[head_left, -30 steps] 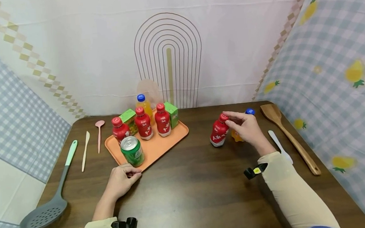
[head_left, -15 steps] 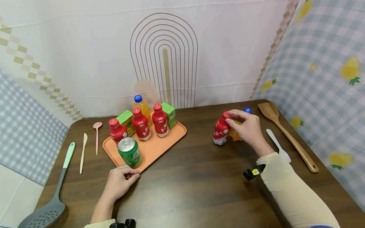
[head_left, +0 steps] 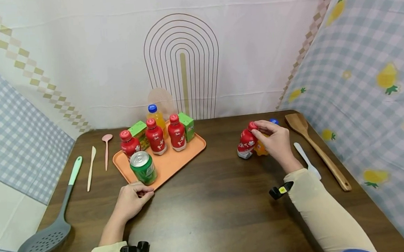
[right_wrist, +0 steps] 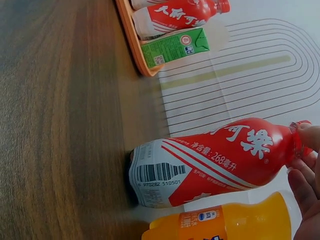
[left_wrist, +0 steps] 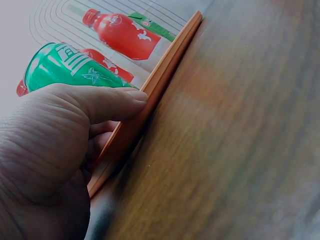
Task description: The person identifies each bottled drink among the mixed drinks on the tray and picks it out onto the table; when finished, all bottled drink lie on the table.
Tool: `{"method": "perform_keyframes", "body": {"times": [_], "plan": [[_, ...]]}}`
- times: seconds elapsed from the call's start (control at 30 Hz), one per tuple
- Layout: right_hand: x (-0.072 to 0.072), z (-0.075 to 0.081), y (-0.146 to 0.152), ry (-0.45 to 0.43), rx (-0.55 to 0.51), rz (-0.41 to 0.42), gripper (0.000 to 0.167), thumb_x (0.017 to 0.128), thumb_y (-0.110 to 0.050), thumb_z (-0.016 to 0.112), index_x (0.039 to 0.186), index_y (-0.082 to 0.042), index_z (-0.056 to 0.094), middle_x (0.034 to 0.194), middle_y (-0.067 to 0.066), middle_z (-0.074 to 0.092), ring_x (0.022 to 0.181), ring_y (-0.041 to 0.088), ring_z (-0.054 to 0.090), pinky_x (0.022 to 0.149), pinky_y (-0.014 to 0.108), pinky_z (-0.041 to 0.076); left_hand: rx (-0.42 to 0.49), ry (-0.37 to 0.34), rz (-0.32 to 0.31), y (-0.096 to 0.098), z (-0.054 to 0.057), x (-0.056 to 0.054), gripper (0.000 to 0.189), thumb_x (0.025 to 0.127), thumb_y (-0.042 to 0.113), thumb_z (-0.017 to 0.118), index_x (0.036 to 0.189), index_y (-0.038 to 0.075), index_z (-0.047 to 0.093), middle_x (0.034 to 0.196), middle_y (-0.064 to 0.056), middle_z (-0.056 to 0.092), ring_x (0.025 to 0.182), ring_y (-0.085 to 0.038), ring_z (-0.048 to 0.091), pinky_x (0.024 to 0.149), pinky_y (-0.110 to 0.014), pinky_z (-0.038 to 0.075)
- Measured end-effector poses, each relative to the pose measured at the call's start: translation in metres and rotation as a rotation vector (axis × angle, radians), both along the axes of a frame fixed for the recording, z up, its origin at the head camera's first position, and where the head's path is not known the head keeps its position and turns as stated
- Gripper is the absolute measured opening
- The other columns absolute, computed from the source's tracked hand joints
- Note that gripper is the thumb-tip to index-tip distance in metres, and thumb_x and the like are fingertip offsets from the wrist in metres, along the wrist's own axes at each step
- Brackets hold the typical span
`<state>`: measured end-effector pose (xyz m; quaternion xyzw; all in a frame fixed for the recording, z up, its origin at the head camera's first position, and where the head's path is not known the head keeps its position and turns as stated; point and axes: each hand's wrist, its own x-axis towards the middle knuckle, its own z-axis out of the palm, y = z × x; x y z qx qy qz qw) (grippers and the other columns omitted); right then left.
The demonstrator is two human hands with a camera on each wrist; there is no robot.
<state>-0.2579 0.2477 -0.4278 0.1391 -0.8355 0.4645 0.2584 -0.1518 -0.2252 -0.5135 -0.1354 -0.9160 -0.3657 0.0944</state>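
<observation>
Bottle tilted in the right hand, tray gripped by the left hand

Fingers and thumb of the right hand pinch the red bottle at its cap and neck. It leans, cap toward that hand, base toward the tray; whether the base touches the table cannot be told. Over on the other side, the left hand grips the orange tray's near corner, thumb on the rim and fingers curled. The held bottle is well apart from both the tray and the left hand.

Compared with one second ago, the red bottle has shifted away from the tray and now covers the edge of an orange-drink bottle, where a narrow gap showed before. The left hand has stayed at its corner.

That orange-drink bottle stands just beside the held one, partly hidden behind the right hand. A green can stands close to the left hand, in front of one of three red bottles on the tray. Behind them are two green cartons and a blue-capped bottle of juice.

Farther left lie a pink spoon, a pale knife and a slotted turner; at right, a white utensil and a wooden spatula.
</observation>
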Motion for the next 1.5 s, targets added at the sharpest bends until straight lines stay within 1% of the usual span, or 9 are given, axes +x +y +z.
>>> {"method": "perform_keyframes", "body": {"times": [0.13, 0.23, 0.37, 0.4, 0.5, 0.63, 0.93, 1.17, 1.5], "plan": [[0.001, 0.000, -0.001, 0.028, 0.014, -0.021, 0.027, 0.081, -0.006, 0.076, 0.108, -0.005, 0.073, 0.109, 0.008, 0.070, 0.090, 0.020, 0.069, 0.078, 0.035, 0.053, -0.005, 0.012, -0.007, 0.001, 0.001, 0.000, 0.010, 0.075, 0.007, 0.081, 0.079, 0.016, 0.077, 0.069, 0.015, 0.060, 0.062, -0.002, 0.052, 0.056, -0.023, 0.045], [0.009, 0.009, -0.007, 0.046, 0.025, -0.035, 0.026, 0.081, -0.002, 0.075, 0.107, 0.000, 0.072, 0.108, 0.012, 0.069, 0.089, 0.023, 0.069, 0.077, 0.038, 0.053, -0.010, 0.021, -0.012, 0.003, 0.002, 0.000, 0.010, 0.075, 0.007, 0.081, 0.079, 0.015, 0.076, 0.069, 0.015, 0.060, 0.061, -0.002, 0.052, 0.056, -0.023, 0.045], [0.018, 0.021, -0.015, 0.060, 0.014, -0.033, 0.024, 0.082, 0.001, 0.073, 0.106, 0.005, 0.071, 0.107, 0.018, 0.068, 0.088, 0.030, 0.068, 0.078, 0.032, 0.054, -0.012, 0.020, -0.009, 0.004, 0.003, -0.002, 0.011, 0.076, 0.006, 0.081, 0.079, 0.015, 0.076, 0.070, 0.015, 0.061, 0.062, -0.002, 0.053, 0.057, -0.023, 0.045], [0.018, 0.021, -0.015, 0.066, 0.011, -0.032, 0.024, 0.082, 0.002, 0.073, 0.106, 0.005, 0.071, 0.107, 0.019, 0.068, 0.088, 0.030, 0.068, 0.078, 0.032, 0.053, -0.013, 0.019, -0.009, 0.004, 0.004, -0.002, 0.011, 0.076, 0.006, 0.081, 0.079, 0.015, 0.076, 0.070, 0.015, 0.061, 0.062, -0.002, 0.053, 0.057, -0.023, 0.045], [0.009, 0.009, -0.009, 0.089, 0.017, -0.029, 0.025, 0.082, -0.003, 0.074, 0.107, 0.001, 0.072, 0.108, 0.015, 0.069, 0.088, 0.028, 0.069, 0.078, 0.023, 0.052, -0.015, 0.017, -0.009, 0.004, 0.004, -0.003, 0.011, 0.076, 0.006, 0.080, 0.079, 0.016, 0.076, 0.070, 0.014, 0.061, 0.062, -0.002, 0.053, 0.057, -0.023, 0.046], [-0.003, -0.007, -0.002, 0.119, 0.053, -0.036, 0.026, 0.082, -0.011, 0.076, 0.108, -0.007, 0.074, 0.109, 0.004, 0.070, 0.088, 0.018, 0.069, 0.077, 0.017, 0.050, -0.018, 0.016, -0.012, 0.002, 0.003, -0.002, 0.011, 0.076, 0.006, 0.080, 0.079, 0.016, 0.077, 0.070, 0.014, 0.061, 0.062, -0.002, 0.054, 0.057, -0.023, 0.046], [0.000, -0.006, -0.006, 0.149, 0.094, -0.053, 0.026, 0.082, -0.012, 0.076, 0.107, -0.006, 0.074, 0.110, 0.005, 0.070, 0.087, 0.016, 0.069, 0.078, 0.018, 0.050, -0.013, 0.017, -0.003, -0.001, 0.001, 0.003, 0.012, 0.075, 0.006, 0.081, 0.079, 0.017, 0.077, 0.070, 0.015, 0.060, 0.062, -0.002, 0.053, 0.057, -0.023, 0.046], [0.002, -0.005, -0.006, 0.138, 0.102, -0.058, 0.027, 0.082, -0.013, 0.076, 0.108, -0.007, 0.074, 0.110, 0.005, 0.070, 0.088, 0.016, 0.069, 0.078, 0.016, 0.049, -0.004, 0.027, -0.001, 0.000, 0.001, 0.006, 0.013, 0.075, 0.005, 0.081, 0.079, 0.016, 0.077, 0.071, 0.015, 0.061, 0.062, -0.002, 0.053, 0.057, -0.023, 0.046], [0.002, -0.002, -0.007, 0.136, 0.093, -0.081, 0.027, 0.082, -0.015, 0.076, 0.108, -0.007, 0.074, 0.109, 0.005, 0.070, 0.087, 0.016, 0.070, 0.077, 0.027, 0.053, 0.000, 0.034, -0.009, 0.002, 0.001, 0.003, 0.013, 0.075, 0.005, 0.081, 0.078, 0.017, 0.076, 0.070, 0.015, 0.061, 0.062, -0.002, 0.053, 0.056, -0.022, 0.046]]}}
